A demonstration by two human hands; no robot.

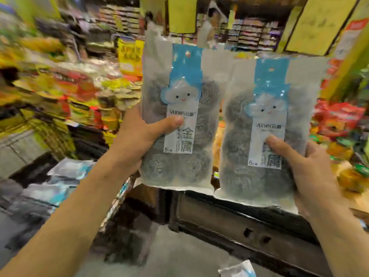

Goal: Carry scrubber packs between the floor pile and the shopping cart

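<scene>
The left hand (137,134) grips one scourer pack (179,108) at frame centre, the right hand (307,172) grips its twin pack (265,126) right of centre. Probably best keeping both upright, thumbs clear of the labels.

Bright, even shop light is seen; the surroundings are smeared by motion blur and bent at the edges.

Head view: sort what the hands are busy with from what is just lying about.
In hand:
left pack of steel scourers, gripped by the left hand
right pack of steel scourers, gripped by the right hand

Lying about:
yellow sale sign
blurred shelf goods
dark counter
</scene>
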